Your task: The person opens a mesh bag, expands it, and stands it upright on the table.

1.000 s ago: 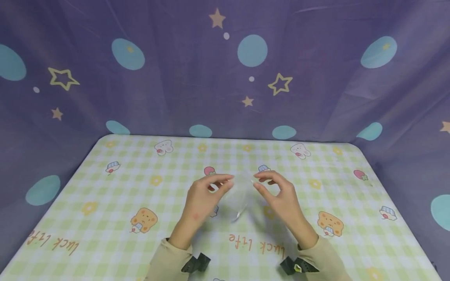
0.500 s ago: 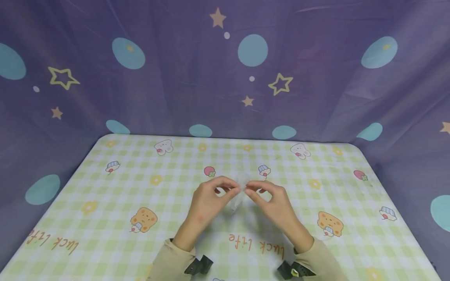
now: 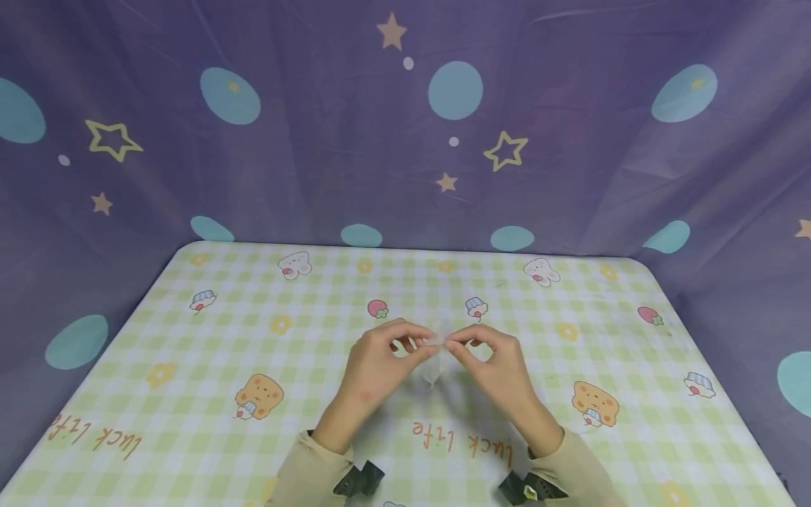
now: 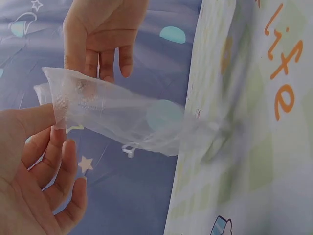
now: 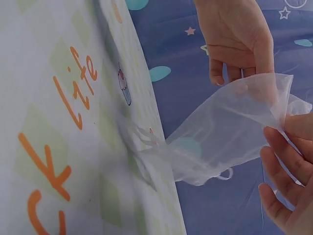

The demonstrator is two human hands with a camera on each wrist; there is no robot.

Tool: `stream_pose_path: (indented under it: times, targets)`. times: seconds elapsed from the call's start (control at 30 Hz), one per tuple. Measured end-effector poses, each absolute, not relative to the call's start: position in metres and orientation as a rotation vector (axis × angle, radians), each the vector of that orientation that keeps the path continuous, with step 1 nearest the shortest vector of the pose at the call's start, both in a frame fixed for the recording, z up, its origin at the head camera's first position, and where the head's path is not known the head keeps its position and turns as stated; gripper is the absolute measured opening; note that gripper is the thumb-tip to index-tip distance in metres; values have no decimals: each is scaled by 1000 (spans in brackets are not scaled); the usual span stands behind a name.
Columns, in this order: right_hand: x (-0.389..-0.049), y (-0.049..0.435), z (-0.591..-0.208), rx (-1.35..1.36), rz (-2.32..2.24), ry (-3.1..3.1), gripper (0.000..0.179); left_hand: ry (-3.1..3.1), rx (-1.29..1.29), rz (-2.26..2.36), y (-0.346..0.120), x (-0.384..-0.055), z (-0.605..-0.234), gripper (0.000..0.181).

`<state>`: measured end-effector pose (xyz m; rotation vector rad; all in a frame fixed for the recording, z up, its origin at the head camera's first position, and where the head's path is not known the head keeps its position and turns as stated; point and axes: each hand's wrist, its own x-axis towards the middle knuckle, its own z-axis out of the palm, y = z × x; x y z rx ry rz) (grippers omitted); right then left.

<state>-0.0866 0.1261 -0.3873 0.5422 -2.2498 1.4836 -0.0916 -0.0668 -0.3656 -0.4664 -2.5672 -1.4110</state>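
What looks like a translucent pouch (image 3: 432, 368), though faint here, hangs over the green-checked tablecloth (image 3: 342, 296). To the pouch's left, the left hand (image 3: 381, 359) pinches its upper edge between thumb and fingers; to its right, the right hand (image 3: 497, 362) pinches the same edge, fingertips close to the other hand's. On the near side of the pouch are beige sleeves (image 3: 308, 473) with dark devices (image 3: 360, 480) at the cuffs (image 3: 554, 456), and upside-down orange lettering (image 3: 473, 446) reading "luck life". Beyond the pouch lie a strawberry print (image 3: 377, 308) and a cupcake print (image 3: 476, 308), then a purple backdrop (image 3: 304, 155).
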Motion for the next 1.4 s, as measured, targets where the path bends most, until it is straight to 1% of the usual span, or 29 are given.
stream_pose_path:
  times: [0.13, 0.37, 0.6, 0.77, 0.9, 1.1, 1.23, 1.4]
  targets:
    - [-86, 126, -387, 507, 1504, -2257, 8, -2570, -485, -1418, -68, -92, -365, 7]
    - [-86, 125, -388, 519, 1536, -2291, 8, -2581, -488, -1393, -69, -91, -365, 10]
    - [-87, 125, -388, 536, 1535, -2307, 8, -2578, -417, -1360, -71, -92, -366, 6]
    - [-87, 126, -386, 521, 1535, -2335, 6, -2567, -404, -1371, -71, -92, -365, 7]
    - [-85, 126, -385, 497, 1546, -2374, 8, -2571, -410, -1393, -69, -91, -364, 5]
    - [-86, 127, -385, 506, 1507, -2346, 3, -2576, -406, -1416, -69, -92, -365, 10]
    - [-86, 127, -385, 504, 1493, -2309, 5, -2589, -373, -1422, -70, -92, -365, 14]
    - [-87, 127, -387, 494, 1506, -2287, 7, -2615, -372, -1414, -71, -92, -365, 13]
